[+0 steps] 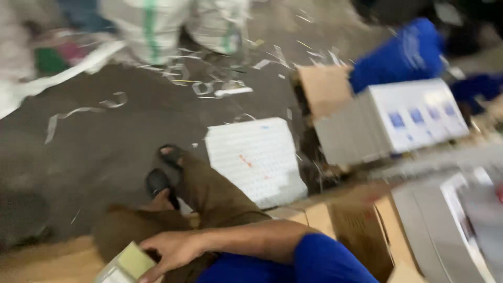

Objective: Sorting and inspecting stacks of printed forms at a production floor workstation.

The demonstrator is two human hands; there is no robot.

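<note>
The picture is blurred by motion. My right hand [172,249] reaches across to the lower left from a blue sleeve and grips a flat pale green and white stack of cards [126,264] at the bottom edge. The hand lies over my brown trouser leg [209,194]. My feet in black sandals [160,181] rest on the dark floor. My left hand does not show.
A white printed sheet stack [257,160] lies on the floor by my leg. A thick pile of sheets with blue squares [393,123] and brown cardboard boxes [361,225] stand on the right. Another person's blue sleeve [403,55] is behind them. White sacks [152,26] and paper strips [84,112] lie farther off.
</note>
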